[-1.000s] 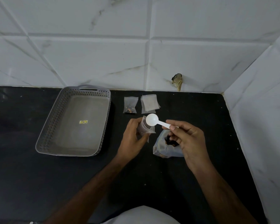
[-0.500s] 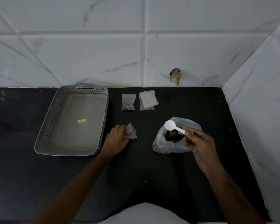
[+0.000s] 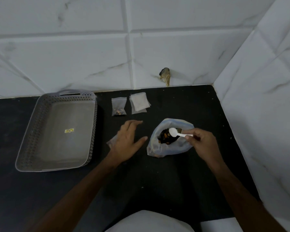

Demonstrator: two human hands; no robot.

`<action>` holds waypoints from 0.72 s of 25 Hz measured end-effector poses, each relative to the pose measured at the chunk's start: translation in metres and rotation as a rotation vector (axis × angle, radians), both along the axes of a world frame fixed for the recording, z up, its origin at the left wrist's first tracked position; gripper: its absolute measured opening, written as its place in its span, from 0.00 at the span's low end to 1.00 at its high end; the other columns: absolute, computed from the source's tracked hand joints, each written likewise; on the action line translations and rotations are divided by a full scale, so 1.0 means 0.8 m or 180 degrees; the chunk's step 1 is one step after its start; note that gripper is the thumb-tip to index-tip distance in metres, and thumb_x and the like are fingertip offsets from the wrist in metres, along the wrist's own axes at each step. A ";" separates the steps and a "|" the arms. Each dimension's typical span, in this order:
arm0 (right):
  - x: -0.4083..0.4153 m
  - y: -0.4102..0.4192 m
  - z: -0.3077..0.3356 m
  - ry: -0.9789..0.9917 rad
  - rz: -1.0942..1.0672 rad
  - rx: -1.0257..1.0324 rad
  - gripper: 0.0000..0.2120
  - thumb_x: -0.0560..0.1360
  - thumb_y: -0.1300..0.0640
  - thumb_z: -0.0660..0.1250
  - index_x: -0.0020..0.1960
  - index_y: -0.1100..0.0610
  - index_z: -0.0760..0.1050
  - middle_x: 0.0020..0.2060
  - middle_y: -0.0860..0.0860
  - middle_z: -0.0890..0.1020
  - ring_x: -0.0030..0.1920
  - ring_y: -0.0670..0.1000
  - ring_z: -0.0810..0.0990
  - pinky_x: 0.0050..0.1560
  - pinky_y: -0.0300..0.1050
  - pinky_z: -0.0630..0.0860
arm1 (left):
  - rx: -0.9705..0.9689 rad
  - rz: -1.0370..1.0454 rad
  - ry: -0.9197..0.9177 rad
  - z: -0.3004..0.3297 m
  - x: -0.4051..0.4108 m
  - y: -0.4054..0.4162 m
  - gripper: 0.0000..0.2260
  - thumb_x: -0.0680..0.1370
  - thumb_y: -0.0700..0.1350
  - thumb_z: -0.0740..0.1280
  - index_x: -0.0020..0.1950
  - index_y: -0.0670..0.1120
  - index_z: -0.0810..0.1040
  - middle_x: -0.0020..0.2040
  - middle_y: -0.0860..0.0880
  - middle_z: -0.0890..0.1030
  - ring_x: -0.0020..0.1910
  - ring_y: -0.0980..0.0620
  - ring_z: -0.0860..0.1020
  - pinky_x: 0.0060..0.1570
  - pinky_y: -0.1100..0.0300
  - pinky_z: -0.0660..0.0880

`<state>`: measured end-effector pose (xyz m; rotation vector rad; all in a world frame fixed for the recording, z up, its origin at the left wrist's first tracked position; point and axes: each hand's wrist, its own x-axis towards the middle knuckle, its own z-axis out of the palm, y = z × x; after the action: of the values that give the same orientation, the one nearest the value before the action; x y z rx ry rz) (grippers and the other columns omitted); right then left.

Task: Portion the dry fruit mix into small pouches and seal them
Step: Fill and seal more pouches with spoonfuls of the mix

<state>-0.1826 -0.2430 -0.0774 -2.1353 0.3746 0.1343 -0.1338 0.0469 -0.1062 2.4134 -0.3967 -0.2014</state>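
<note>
One small pouch (image 3: 118, 107) has fruit in it, at 12 o'clock from left hand (image 3: 127, 141). Empty pouches (image 3: 139, 104) wait beside it. Tray (image 3: 57, 131) holds none yet.

Right hand (image 3: 203, 143) pinches white spoon (image 3: 176, 133) over fruit bag (image 3: 169, 139). Left hand fingers flat, spread over a pouch (image 3: 111, 141).

Black counter (image 3: 157, 181), white tile walls (image 3: 191, 47), corner at 2 o'clock.

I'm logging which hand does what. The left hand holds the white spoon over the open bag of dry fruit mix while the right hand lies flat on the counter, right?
Not quite: the hands are swapped. In the head view the right hand holds the white spoon over the open bag of dry fruit mix, while the left hand lies flat on the counter.
</note>
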 end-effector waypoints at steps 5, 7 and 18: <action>0.019 0.023 -0.029 -0.0251 0.0702 -0.1033 0.11 0.80 0.63 0.65 0.60 0.56 0.82 0.55 0.50 0.84 0.56 0.47 0.81 0.59 0.38 0.75 | -0.0145 0.0045 0.1730 -0.029 0.027 -0.067 0.40 0.69 0.72 0.68 0.71 0.47 0.71 0.65 0.47 0.76 0.60 0.53 0.78 0.58 0.50 0.80; 0.022 0.018 -0.032 -0.0186 0.1010 -0.1375 0.12 0.80 0.64 0.63 0.60 0.59 0.81 0.56 0.54 0.82 0.57 0.52 0.80 0.59 0.43 0.74 | 0.0215 0.0030 0.1738 -0.037 0.020 -0.078 0.37 0.70 0.72 0.66 0.67 0.47 0.72 0.60 0.48 0.77 0.56 0.51 0.79 0.56 0.49 0.79; 0.014 -0.002 -0.036 -0.0107 0.0714 -0.1131 0.11 0.80 0.63 0.65 0.61 0.58 0.81 0.56 0.54 0.83 0.57 0.49 0.80 0.61 0.43 0.74 | -0.0176 0.0165 0.2323 -0.052 0.013 -0.098 0.16 0.80 0.54 0.67 0.61 0.44 0.80 0.55 0.43 0.84 0.54 0.47 0.83 0.58 0.49 0.80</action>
<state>-0.1712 -0.2445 -0.1063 -2.5249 0.1442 0.1697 -0.1231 -0.0316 -0.1481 2.1074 -0.0012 -0.9881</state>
